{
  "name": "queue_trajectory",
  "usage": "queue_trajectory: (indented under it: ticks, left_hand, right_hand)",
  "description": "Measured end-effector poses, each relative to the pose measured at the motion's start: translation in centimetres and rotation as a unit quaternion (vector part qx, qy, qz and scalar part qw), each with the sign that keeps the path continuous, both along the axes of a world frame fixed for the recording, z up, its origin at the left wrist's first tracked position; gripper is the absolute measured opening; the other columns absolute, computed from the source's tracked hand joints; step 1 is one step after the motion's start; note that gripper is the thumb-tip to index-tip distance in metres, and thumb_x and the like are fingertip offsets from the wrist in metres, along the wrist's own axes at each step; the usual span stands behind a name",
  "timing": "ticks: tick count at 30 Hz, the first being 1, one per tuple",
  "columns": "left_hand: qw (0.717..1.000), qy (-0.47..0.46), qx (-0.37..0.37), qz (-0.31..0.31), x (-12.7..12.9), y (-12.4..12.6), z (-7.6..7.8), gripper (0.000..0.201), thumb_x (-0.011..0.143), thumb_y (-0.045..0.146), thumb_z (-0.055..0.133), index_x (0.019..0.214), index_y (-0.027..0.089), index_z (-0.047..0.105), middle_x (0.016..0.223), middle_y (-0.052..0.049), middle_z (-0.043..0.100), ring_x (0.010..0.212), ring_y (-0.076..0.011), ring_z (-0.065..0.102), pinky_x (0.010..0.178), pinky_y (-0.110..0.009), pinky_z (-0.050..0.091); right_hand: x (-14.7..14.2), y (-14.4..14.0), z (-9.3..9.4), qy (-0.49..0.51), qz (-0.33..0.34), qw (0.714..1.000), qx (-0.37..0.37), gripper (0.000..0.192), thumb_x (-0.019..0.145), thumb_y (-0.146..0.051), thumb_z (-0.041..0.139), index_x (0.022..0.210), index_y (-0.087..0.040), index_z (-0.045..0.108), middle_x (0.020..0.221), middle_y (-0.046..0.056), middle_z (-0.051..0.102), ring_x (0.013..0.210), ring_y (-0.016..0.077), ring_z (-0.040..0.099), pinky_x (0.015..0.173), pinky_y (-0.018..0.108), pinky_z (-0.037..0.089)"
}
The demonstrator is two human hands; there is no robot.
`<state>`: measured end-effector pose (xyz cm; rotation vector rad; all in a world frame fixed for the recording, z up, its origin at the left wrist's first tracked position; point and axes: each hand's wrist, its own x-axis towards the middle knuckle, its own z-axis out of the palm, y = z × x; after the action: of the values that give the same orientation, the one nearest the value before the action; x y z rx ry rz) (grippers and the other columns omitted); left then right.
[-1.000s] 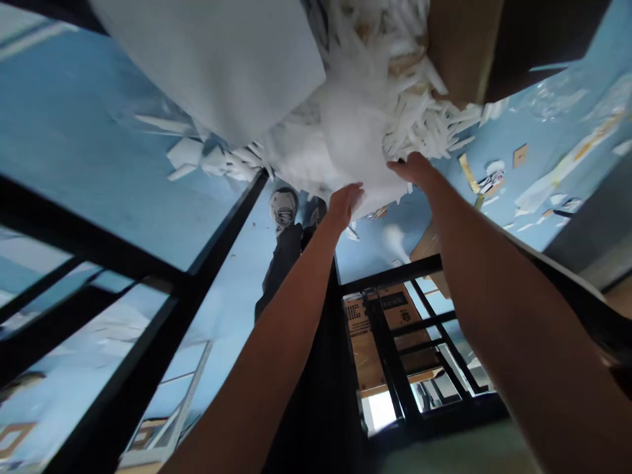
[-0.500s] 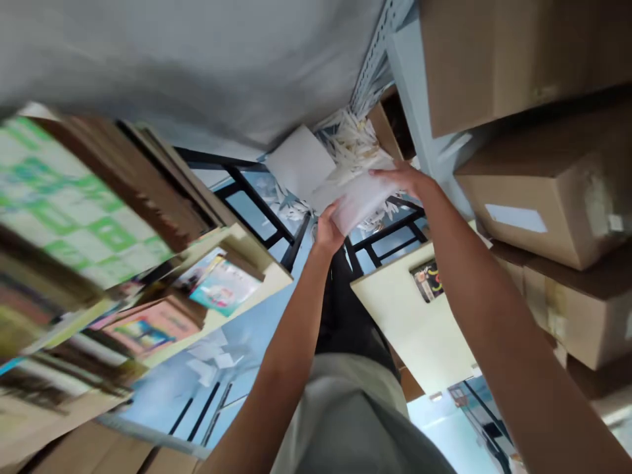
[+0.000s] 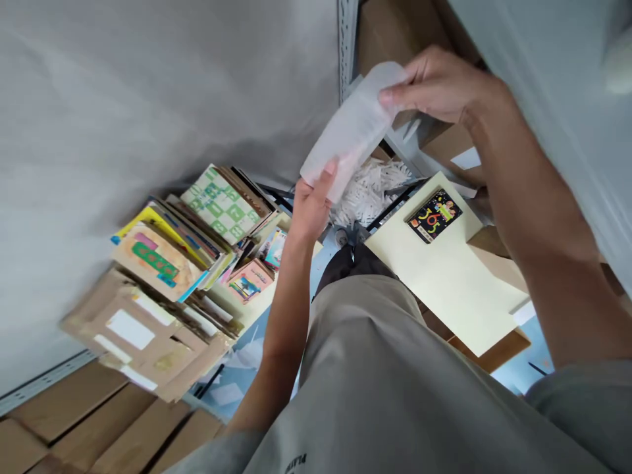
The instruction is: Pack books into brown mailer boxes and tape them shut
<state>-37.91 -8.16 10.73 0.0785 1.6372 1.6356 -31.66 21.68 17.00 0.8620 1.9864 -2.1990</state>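
Both hands on one translucent plastic sleeve (image 3: 353,128), held taut at chest height | left hand (image 3: 310,207) fingers pinch its lower end | right hand (image 3: 437,82) fingertips clamp its upper edge | shredded white paper (image 3: 370,191) and book stacks (image 3: 197,230) below

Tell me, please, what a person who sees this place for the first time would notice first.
First comes the translucent white plastic bag, held up near the top centre between the left hand below and the right hand above. Next, the leaning stack of colourful books at centre left, above a cardboard box. On the right, a pale yellow board carries a small black book.
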Motion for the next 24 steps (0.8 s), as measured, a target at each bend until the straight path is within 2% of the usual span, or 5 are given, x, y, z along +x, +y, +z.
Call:
queue_trajectory:
  ticks: [5, 9, 13, 17, 24]
  left_hand:
    - [0.974, 0.182, 0.120, -0.055, 2.1, -1.1, 8.9, 0.057, 0.101, 0.079, 0.087, 0.135, 0.034, 0.085, 0.131, -0.006, 0.083, 0.161, -0.0392, 0.069, 0.126, -0.053, 0.065]
    - [0.941, 0.251, 0.206, -0.092, 4.7, -0.2, 11.2, 0.052, 0.100, 0.080, 0.088, 0.124, 0.034, 0.086, 0.118, -0.003, 0.083, 0.149, -0.0323, 0.077, 0.130, -0.048, 0.063]
    - [0.941, 0.226, 0.201, -0.149, 8.2, 1.9, 10.8, 0.049, 0.105, 0.078, 0.083, 0.110, 0.029, 0.084, 0.105, -0.002, 0.080, 0.132, -0.0300, 0.082, 0.110, -0.039, 0.072]
    - [0.930, 0.207, 0.196, -0.233, 13.0, 3.7, 9.4, 0.050, 0.115, 0.076, 0.069, 0.107, 0.028, 0.081, 0.101, -0.004, 0.078, 0.128, -0.0303, 0.081, 0.108, -0.041, 0.071]
    - [0.829, 0.211, 0.258, -0.449, 21.6, 5.6, 4.1, 0.029, 0.120, 0.052, 0.062, 0.112, 0.032, 0.081, 0.125, -0.015, 0.082, 0.145, -0.0388, 0.073, 0.133, -0.057, 0.055]
  right_hand:
    - [4.5, -1.2, 11.2, 0.134, -0.002, 0.991, 0.030, 0.031, 0.116, 0.007, 0.065, 0.102, -0.005, 0.090, 0.092, -0.002, 0.091, 0.090, 0.0070, 0.087, 0.100, 0.022, 0.070]
    - [10.1, -1.3, 13.4, 0.159, 0.002, 0.984, 0.078, 0.006, 0.106, -0.014, 0.089, 0.110, -0.014, 0.092, 0.113, 0.001, 0.094, 0.110, 0.0146, 0.090, 0.111, 0.025, 0.070]
    - [17.4, -0.8, 12.0, 0.151, -0.071, 0.978, 0.127, 0.035, 0.087, -0.047, 0.105, 0.107, -0.022, 0.090, 0.116, -0.001, 0.094, 0.114, 0.0175, 0.086, 0.118, 0.030, 0.067]
    - [25.9, -3.3, 10.6, 0.084, -0.248, 0.942, 0.208, 0.050, 0.084, -0.057, 0.109, 0.123, -0.033, 0.089, 0.127, 0.000, 0.091, 0.126, 0.0232, 0.083, 0.126, 0.041, 0.063]
    - [36.0, -13.5, 10.3, -0.022, -0.409, 0.903, 0.130, 0.078, 0.079, -0.099, 0.092, 0.135, -0.044, 0.088, 0.152, 0.009, 0.085, 0.146, 0.0392, 0.079, 0.124, 0.061, 0.066]
